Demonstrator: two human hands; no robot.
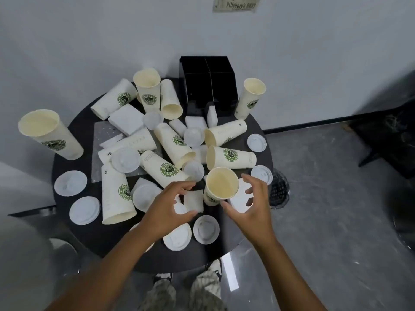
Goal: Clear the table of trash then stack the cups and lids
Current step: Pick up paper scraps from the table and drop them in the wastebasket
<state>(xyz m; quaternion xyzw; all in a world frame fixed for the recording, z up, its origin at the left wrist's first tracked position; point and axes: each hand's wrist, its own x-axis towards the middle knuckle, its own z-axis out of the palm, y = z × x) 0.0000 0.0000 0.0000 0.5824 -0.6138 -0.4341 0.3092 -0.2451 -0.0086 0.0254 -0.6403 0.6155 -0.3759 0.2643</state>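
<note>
As nothing is stacked and the round table (67, 223) is littered all over, the task is judged barely begun. Trash clearing is not done: white napkins, e.g. a folded napkin (193, 200) just left of the upright cup (221, 187), are seen scattered among the cups. That upright cup at the near edge is taken as landmark. The left hand (167, 206) is hovering left of it over the napkin, fingers spread and curved, nothing gripped. The right hand (249, 199) is held just right of it over a white flat piece (239, 204), fingers splayed, nothing held; contact with it cannot be told. Beyond the landmark, many cups lie tipped in a heap (173, 149), cream paper, green round logo, empty. Upright cups stand far left (48, 133), far behind (149, 88) and behind right (250, 97). White lids lie loose, e.g. one just nearer than the landmark (206, 229) and two well left (70, 183). A black organizer (208, 79) stands far behind. A mesh bin (279, 191) sits on the floor to the right. Left: all trash, all stacking.
</note>
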